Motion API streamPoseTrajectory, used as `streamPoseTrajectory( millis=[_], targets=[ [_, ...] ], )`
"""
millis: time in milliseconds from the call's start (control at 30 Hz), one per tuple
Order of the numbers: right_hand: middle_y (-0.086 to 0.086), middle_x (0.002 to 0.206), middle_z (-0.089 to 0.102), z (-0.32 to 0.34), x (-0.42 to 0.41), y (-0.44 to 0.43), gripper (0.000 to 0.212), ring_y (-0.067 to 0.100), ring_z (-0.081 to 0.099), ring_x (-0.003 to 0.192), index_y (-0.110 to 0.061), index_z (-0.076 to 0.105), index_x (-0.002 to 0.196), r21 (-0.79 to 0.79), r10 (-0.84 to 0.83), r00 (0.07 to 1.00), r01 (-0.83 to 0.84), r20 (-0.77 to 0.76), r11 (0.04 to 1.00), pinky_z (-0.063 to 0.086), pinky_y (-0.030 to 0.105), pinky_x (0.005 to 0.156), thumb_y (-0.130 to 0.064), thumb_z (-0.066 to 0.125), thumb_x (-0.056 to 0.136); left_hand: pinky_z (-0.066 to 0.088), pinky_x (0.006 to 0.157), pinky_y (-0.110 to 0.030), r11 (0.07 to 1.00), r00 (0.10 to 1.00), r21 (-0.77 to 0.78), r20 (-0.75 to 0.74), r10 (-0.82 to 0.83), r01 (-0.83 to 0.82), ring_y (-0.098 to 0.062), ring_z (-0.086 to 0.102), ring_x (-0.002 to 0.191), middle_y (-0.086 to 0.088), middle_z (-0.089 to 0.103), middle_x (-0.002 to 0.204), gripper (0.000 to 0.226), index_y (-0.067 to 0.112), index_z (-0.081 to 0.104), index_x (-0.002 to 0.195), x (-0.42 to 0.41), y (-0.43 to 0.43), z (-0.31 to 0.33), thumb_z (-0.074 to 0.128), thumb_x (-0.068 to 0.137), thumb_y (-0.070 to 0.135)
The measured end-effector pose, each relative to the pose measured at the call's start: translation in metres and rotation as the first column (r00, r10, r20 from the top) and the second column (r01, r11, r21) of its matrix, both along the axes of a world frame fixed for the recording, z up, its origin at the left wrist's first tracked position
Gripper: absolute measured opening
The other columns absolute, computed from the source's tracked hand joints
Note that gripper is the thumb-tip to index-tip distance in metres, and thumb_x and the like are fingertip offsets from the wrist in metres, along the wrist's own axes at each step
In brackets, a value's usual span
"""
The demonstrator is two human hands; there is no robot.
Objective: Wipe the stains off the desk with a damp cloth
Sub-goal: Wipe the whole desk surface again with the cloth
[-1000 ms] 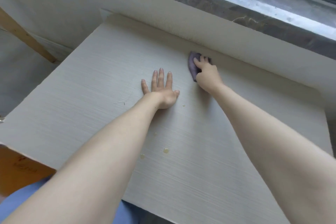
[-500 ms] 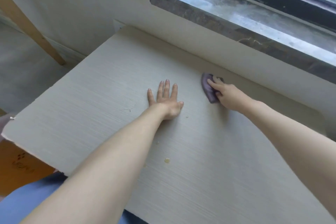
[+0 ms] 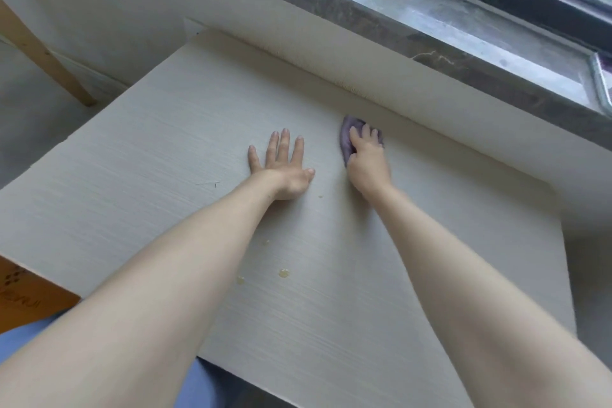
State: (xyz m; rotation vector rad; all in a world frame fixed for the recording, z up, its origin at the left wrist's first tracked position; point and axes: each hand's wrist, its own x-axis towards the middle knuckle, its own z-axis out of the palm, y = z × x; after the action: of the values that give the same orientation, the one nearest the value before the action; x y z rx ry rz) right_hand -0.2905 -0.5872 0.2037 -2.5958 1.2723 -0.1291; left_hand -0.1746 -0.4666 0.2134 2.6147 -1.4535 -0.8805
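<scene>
Most of the view is taken up by the pale wood-grain desk (image 3: 132, 175), pushed against a white wall (image 3: 99, 10) under a dusty dark sill (image 3: 430, 20). A brown cardboard box (image 3: 29, 295) is tucked at the desk's near-left corner. Only one side of it is seen, so what's inside can't be told.

The left hand (image 3: 281, 172) is laid flat on the desk around the middle, palm down, fingers straight and a bit spread, nothing held. The right hand (image 3: 367, 159) is just to its right, near the back edge, fingers curled over the purple cloth (image 3: 346, 142) so it's gripped and pressed to the surface.

The cloth is bunched into a longish wad and mostly covered by the hand. Its long axis runs roughly front to back, with the far end pointed at the wall.

A few yellowish stains (image 3: 283, 273) are left on the near half between the forearms, well apart from the cloth, plus a tiny speck just by the left thumb. A thin dark scratch (image 3: 208, 183) is seen left of the left wrist.

Compared with half a second ago, the left hand hasn't been moved. The right hand has been swung round so the fingers point at the wall instead of leftward, and the cloth has been kept near the back edge. The near stains haven't been touched.
</scene>
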Motion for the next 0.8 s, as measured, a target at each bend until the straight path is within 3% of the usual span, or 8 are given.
streamPoseTrajectory(
  millis=[67,167,367,533,700,800],
  targets=[
    [0.015,0.152,0.025,0.0,0.002,0.018,0.054,0.03,0.019,0.141,-0.007,0.038,0.142,0.063,0.114,0.991,-0.118,0.067,0.991,0.018,0.039,0.115,0.0,0.04,0.088,-0.015,0.11,-0.055,1.0,1.0,0.006,0.01,0.002,-0.002,-0.016,-0.028,0.141,0.0,-0.03,0.153,0.064,0.025,-0.015,0.148,0.001,0.0,0.0,0.02,0.099,0.046],
    [0.01,0.157,0.017,0.007,-0.018,0.028,0.06,0.021,0.01,0.147,-0.011,0.036,0.145,0.154,0.229,0.966,-0.246,0.12,0.957,0.005,0.026,0.116,0.006,0.036,0.088,-0.015,0.111,-0.055,1.0,1.0,-0.003,0.019,0.009,-0.009,-0.016,-0.027,0.141,0.001,-0.029,0.154,0.064,0.026,-0.015,0.149,-0.001,0.0,-0.002,0.02,0.099,0.046],
    [0.014,0.157,0.016,-0.004,0.011,0.043,0.054,0.027,0.008,0.146,-0.01,0.031,0.146,0.055,-0.012,0.991,0.005,0.132,0.998,0.003,0.036,0.116,-0.003,0.037,0.092,-0.015,0.11,-0.055,1.0,1.0,-0.013,0.02,0.011,-0.011,-0.015,-0.027,0.141,0.001,-0.028,0.154,0.065,0.026,-0.013,0.149,0.0,0.0,-0.002,0.021,0.099,0.047],
    [0.009,0.158,0.011,-0.002,-0.024,0.049,0.06,0.019,0.003,0.148,-0.013,0.032,0.147,0.207,0.174,0.969,-0.209,0.175,0.956,-0.001,0.025,0.117,0.005,0.036,0.09,-0.014,0.11,-0.055,1.0,1.0,-0.011,0.014,0.013,-0.013,-0.015,-0.026,0.141,0.002,-0.028,0.154,0.065,0.026,-0.014,0.149,0.001,-0.001,-0.002,0.021,0.099,0.049],
    [0.01,0.159,0.009,0.006,-0.017,0.047,0.06,0.021,0.002,0.148,-0.012,0.031,0.147,0.203,-0.001,0.983,-0.037,0.185,0.978,-0.002,0.029,0.116,0.005,0.036,0.09,-0.015,0.111,-0.054,1.0,1.0,-0.024,0.013,0.021,-0.021,-0.014,-0.026,0.141,0.002,-0.028,0.154,0.061,0.026,-0.012,0.149,-0.001,0.001,-0.002,0.019,0.099,0.045],
    [0.011,0.158,0.011,0.001,-0.025,0.076,0.056,0.02,0.003,0.147,-0.009,0.032,0.146,0.235,0.054,0.964,-0.118,0.262,0.965,-0.005,0.023,0.115,0.004,0.037,0.092,-0.015,0.111,-0.053,0.998,0.998,-0.04,-0.033,0.046,-0.047,-0.012,-0.024,0.142,0.004,-0.024,0.155,0.059,0.028,-0.008,0.15,0.001,-0.001,-0.002,0.013,0.099,0.05]
  ],
)
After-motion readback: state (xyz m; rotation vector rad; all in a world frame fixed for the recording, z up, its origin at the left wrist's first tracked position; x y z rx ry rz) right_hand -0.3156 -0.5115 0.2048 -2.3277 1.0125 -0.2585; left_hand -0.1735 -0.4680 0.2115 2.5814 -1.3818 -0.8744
